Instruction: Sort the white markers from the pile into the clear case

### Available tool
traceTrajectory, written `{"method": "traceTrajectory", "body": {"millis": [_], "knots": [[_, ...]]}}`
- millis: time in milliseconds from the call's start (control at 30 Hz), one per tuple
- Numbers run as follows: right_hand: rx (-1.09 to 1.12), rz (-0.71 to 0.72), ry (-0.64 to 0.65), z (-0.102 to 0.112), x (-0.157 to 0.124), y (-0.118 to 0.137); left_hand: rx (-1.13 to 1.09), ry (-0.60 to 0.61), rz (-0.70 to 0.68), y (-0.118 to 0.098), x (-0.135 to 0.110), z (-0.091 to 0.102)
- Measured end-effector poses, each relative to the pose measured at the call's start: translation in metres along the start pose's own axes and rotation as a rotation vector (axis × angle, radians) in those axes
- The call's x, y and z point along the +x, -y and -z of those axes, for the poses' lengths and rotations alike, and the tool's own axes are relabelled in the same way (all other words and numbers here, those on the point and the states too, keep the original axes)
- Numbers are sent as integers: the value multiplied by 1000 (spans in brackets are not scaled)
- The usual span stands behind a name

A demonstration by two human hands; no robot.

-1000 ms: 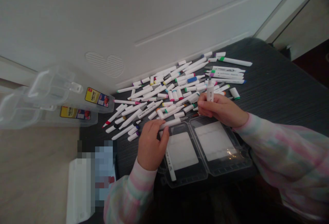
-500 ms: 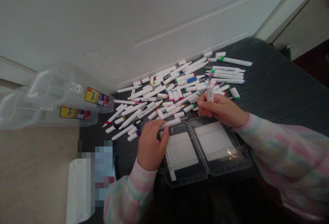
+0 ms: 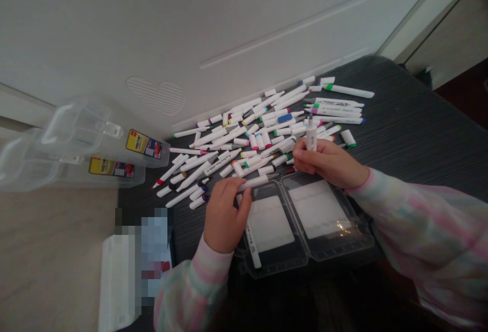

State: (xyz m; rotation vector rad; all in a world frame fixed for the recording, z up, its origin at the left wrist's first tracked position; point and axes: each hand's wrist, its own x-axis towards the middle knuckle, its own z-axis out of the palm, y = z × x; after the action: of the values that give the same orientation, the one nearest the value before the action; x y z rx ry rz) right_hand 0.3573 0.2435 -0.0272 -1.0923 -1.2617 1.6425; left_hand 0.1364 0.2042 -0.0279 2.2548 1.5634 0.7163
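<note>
My right hand (image 3: 324,161) grips a white marker (image 3: 311,136) upright, its grey end pointing up, above the top edge of the clear plastic case (image 3: 305,248). At the case's upper left is my left hand (image 3: 227,215), with thumb and fingertips closed around the near end of another white marker (image 3: 257,182). That marker lies almost level, grey end to the right. The case is open flat, with a white insert in each half. One white marker (image 3: 253,250) stands along its left side, partly hidden by my left hand.
Many loose markers and caps (image 3: 224,136) are spread over the dark table (image 3: 412,113) against the white panel (image 3: 244,27). Two clear cases with labels (image 3: 143,144) stand at the left. A white object (image 3: 118,281) lies at the lower left, beside a blurred patch.
</note>
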Motion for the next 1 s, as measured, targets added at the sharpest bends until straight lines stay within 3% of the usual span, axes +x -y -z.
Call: {"method": "traceTrajectory", "body": {"millis": [733,1000], "knots": [[-21,5,3,1,0,-1,6,-19,-11,0,0,-1],[-14,2,-5,0,0,0,103,-17,-22,2,-1,-4]]}}
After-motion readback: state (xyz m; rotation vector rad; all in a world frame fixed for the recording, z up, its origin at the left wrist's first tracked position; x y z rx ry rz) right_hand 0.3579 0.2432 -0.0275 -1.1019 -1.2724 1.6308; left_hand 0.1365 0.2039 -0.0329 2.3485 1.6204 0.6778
